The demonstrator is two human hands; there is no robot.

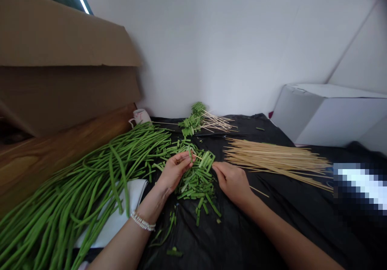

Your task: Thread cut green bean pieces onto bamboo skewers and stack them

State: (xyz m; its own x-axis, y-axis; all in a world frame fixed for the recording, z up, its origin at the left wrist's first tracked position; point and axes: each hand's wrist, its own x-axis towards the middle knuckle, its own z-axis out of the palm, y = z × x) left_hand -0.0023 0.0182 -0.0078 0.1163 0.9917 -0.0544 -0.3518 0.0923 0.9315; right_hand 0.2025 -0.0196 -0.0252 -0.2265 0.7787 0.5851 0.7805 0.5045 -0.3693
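Note:
My right hand is closed on a thin bamboo skewer, whose far end sticks out beyond the wrist. Several cut green bean pieces sit side by side on the skewer, close to my right fingertips. Pinched between the thumb and fingers of my left hand is a short bean piece, at the skewer's other end. Beneath both hands lies a loose pile of cut bean pieces. A pearl-like bracelet circles my left wrist.
Long whole beans heap on the left, partly over a white cloth. Bare skewers lie at right. Filled skewers are stacked at the back near a mug. Cardboard box and white box flank the black sheet.

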